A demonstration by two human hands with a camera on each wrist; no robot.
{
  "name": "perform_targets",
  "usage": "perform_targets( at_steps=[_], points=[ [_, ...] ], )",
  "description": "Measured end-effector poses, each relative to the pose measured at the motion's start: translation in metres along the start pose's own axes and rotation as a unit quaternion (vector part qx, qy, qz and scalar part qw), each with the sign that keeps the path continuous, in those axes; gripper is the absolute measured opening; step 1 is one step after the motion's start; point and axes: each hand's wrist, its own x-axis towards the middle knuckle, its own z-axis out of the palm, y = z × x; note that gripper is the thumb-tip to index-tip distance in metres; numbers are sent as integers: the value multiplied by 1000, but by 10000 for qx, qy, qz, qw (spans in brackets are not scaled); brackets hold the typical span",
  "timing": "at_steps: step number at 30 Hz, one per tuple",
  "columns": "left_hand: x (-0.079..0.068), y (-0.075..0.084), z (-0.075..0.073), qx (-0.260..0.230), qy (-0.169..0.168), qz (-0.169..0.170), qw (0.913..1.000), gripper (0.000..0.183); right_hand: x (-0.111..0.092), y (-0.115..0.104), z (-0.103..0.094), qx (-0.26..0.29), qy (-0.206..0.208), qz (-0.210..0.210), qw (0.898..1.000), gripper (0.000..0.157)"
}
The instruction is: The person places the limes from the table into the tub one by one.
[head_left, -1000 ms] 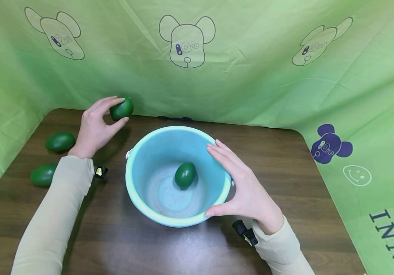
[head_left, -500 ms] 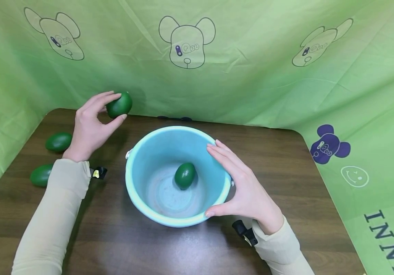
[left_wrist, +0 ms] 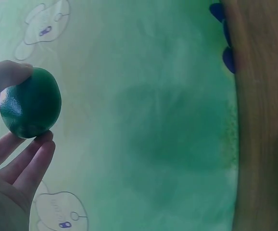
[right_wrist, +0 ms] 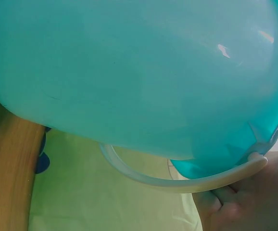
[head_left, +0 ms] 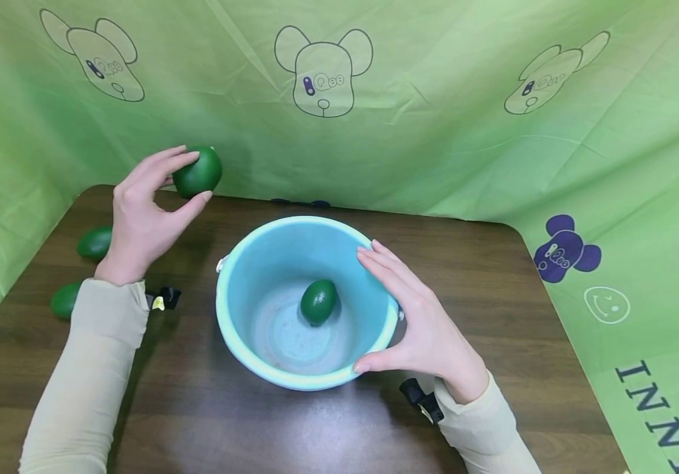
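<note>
Up near the cloth behind the table, my left hand (head_left: 144, 217) pinches a dark green avocado (head_left: 199, 172) between thumb and fingertips. The left wrist view shows the same avocado (left_wrist: 32, 103), smooth and shiny, held off the table. A light blue bucket (head_left: 310, 381) stands upright in the middle, with one avocado (head_left: 318, 302) lying on its bottom. My right hand (head_left: 422, 322) grips the bucket's right rim, fingers over the far part and thumb at the near part. Its white handle (right_wrist: 177, 184) hangs down beside that hand in the right wrist view.
Two more avocados lie at the table's left: one farther back (head_left: 94, 243), one nearer (head_left: 64, 301), both partly hidden by my left arm. Green printed cloth (head_left: 410, 158) walls off the back and sides of the brown wooden table (head_left: 470, 257).
My left hand has moved left and upward with its avocado, away from the bucket, and now covers more of the two avocados on the table. The right hand and bucket stay put.
</note>
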Motion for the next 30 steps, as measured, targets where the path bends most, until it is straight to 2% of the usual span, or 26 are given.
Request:
perform_targets(
  at_steps=[4,7,15,18,30],
  points=[
    [1,2,-2,-86,47,1,10000,50,1,0,-1,-2,-17,7,10000,108],
    [3,9,-4,-101,107,14,9999,50,0,1,0,9,-18,-9,10000,109],
    [9,52,-14,-265,284,100,9992,46,-3,8,2,10,-8,-44,10000,114],
    [11,62,-16,-329,313,197,9988,45,-1,5,1,9,-16,-22,10000,112],
    [12,75,-19,-455,353,441,9974,45,0,-1,0,-23,-12,46,10000,107]
  ],
)
